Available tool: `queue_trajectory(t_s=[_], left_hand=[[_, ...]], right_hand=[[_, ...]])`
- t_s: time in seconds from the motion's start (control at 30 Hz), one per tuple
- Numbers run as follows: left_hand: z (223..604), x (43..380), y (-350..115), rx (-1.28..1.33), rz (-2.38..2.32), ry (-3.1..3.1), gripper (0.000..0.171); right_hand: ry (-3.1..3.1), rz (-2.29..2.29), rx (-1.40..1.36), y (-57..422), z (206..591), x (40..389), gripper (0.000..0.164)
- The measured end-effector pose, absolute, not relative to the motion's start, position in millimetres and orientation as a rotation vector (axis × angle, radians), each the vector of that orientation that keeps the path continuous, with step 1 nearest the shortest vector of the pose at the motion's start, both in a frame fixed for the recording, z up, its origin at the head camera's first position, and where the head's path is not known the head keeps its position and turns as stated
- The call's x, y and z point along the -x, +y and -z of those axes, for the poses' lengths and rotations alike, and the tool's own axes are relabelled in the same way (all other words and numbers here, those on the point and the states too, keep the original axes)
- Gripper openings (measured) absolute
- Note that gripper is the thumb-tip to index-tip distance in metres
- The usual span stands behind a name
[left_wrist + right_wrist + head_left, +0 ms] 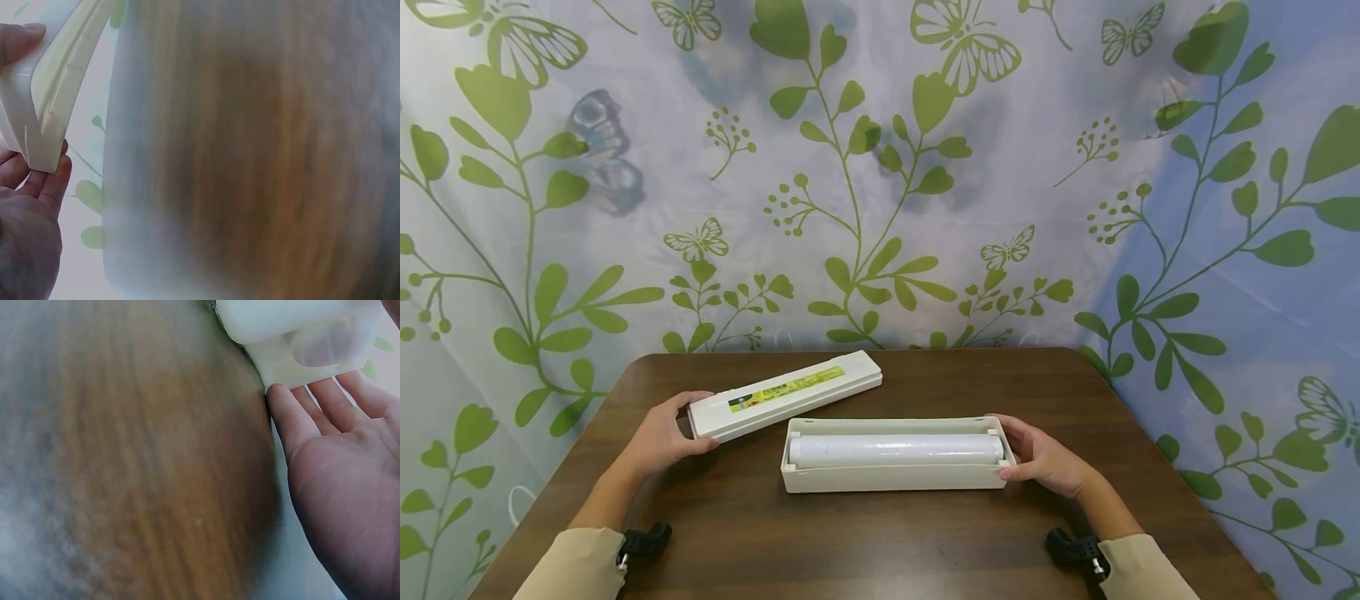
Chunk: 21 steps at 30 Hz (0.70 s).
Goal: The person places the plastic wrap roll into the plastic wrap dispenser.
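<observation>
- Left hand (664, 436) gripping the near end of a white lid (786, 393), thumb on top, fingers curled beneath; lid angled across the brown surface (820, 542).
- Yellow-green label (787, 388) along the lid; print too small to read.
- Right hand (1045, 457) with straight fingers pressed against the right end of the open white dispenser box (891, 478), nothing clasped.
- Roll of clear film (895, 450) lying lengthwise inside the box, mid-surface.
- Leaf-and-butterfly curtain (880, 167) behind.
</observation>
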<state>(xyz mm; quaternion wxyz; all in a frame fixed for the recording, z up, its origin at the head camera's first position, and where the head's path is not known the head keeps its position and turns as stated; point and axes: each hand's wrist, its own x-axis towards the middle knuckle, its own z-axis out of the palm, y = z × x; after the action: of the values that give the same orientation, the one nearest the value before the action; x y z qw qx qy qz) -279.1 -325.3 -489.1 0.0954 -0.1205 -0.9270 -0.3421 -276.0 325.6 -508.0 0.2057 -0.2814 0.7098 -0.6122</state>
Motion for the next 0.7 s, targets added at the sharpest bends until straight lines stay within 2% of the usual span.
queue_trajectory(t_s=[0.7], left_hand=[[483.8,276.7,-319.2,0.359,1.141,-2.622,0.074]], right_hand=[[1.986,1.667,0.817,324.8,504.2,276.5,0.087]])
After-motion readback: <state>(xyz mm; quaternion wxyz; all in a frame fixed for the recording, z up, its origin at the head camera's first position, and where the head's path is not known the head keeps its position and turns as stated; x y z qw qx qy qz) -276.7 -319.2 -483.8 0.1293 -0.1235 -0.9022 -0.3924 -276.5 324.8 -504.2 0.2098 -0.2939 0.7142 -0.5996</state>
